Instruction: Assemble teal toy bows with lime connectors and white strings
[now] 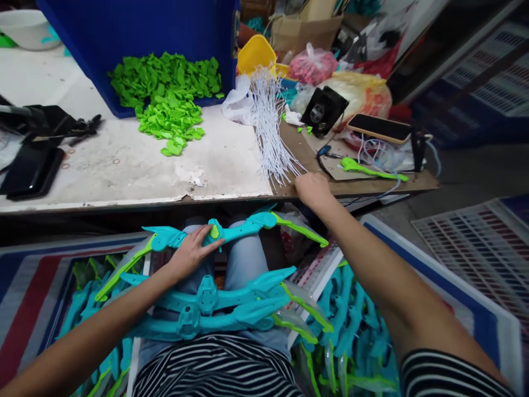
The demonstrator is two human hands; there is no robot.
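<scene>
My left hand [196,249] grips the middle of a teal toy bow [243,227] with bright green limb tips, held level above my knees. A small green piece [214,231] sits in the bow's centre, right by my fingers. My right hand [313,190] is closed at the table's front edge, at the lower end of a bundle of white strings [268,127]. The string ends run up to its fingers, which are partly hidden. Two more teal bows, a nearer one [190,322] and one just beyond it [231,298], lie across my lap.
Green plastic pieces [171,105] spill from a tipped blue bin [152,27] onto the white table [223,160]. A phone [379,128], a small black fan [324,110] and a green limb [372,170] lie at the right. Crates of bows [351,314] flank my legs.
</scene>
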